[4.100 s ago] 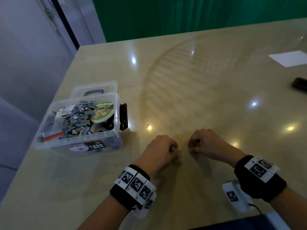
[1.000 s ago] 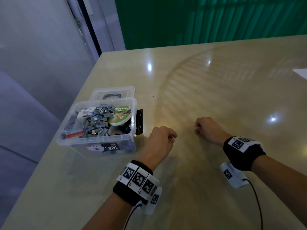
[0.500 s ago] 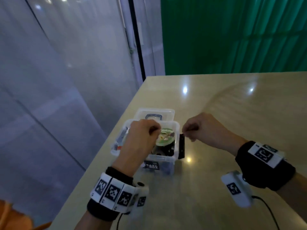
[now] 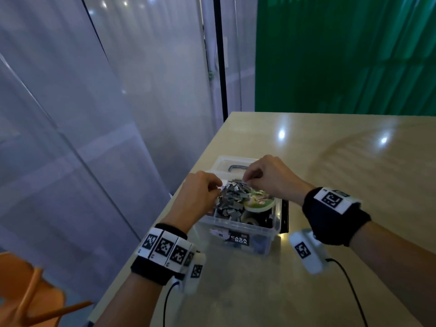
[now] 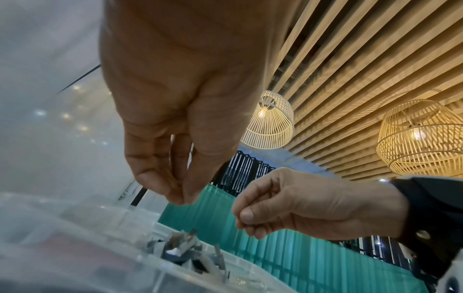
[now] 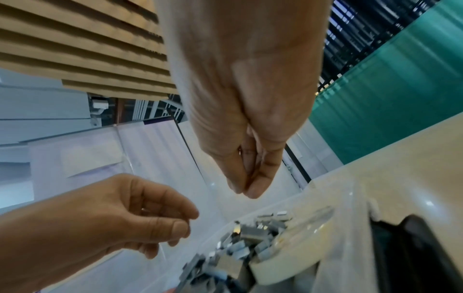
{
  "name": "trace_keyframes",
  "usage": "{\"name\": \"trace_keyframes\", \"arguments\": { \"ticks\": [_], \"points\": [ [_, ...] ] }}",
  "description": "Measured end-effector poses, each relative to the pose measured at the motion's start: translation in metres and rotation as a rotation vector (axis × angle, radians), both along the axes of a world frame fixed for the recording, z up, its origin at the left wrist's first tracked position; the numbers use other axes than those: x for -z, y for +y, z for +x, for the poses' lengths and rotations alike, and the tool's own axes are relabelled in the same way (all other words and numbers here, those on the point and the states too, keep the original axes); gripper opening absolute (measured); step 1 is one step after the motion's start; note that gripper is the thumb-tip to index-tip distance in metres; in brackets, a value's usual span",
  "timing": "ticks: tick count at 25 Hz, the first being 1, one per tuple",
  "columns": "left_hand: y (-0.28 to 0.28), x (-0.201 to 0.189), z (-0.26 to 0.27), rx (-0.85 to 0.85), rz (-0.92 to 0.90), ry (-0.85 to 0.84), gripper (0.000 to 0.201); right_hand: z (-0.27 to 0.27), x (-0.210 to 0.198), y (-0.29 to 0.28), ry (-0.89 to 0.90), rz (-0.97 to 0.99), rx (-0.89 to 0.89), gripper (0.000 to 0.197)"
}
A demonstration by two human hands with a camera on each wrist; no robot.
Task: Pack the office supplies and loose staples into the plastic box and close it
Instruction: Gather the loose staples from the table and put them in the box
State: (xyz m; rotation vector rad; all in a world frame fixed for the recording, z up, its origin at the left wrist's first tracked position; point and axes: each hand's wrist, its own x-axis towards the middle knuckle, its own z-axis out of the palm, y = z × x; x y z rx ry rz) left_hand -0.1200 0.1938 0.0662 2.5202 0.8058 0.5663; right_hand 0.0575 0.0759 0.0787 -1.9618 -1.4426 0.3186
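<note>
The clear plastic box (image 4: pixel 213 224) stands open near the table's left edge. It holds a heap of grey staples (image 4: pixel 232 200) and a green-labelled masking tape roll (image 4: pixel 259 204). Both hands hover over the heap. My left hand (image 4: pixel 218 188) pinches thumb against fingertips, and a small glint of staple shows there. My right hand (image 4: pixel 246 182) also pinches its fingertips tightly together; what it holds is too small to make out. The wrist views show the left pinch (image 5: pixel 181 198) and the right pinch (image 6: pixel 244 191) just above the staples (image 6: pixel 250 236).
The box's lid (image 4: pixel 236 161) with its dark handle lies open behind the box. A black latch (image 4: pixel 285 215) hangs on the box's right side. The table edge (image 4: pixel 188 185) runs just left of the box, with a glass wall beyond. An orange chair (image 4: pixel 30 291) stands lower left.
Both hands have left the bare table and moved left over the open box, still pinched. The head view has swung left and up towards the box.
</note>
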Motion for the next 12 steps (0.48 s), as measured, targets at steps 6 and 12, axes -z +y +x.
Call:
{"name": "trace_keyframes", "arguments": {
  "ticks": [6, 12],
  "points": [
    [-0.024, -0.008, 0.031, 0.133, 0.017, -0.087, 0.013, 0.027, -0.014, -0.044, 0.063, -0.021, 0.068, 0.007],
    [-0.092, -0.004, 0.072, 0.329, -0.043, -0.093, 0.02, 0.036, -0.008, -0.123, 0.11, -0.129, 0.081, 0.005]
  ]
}}
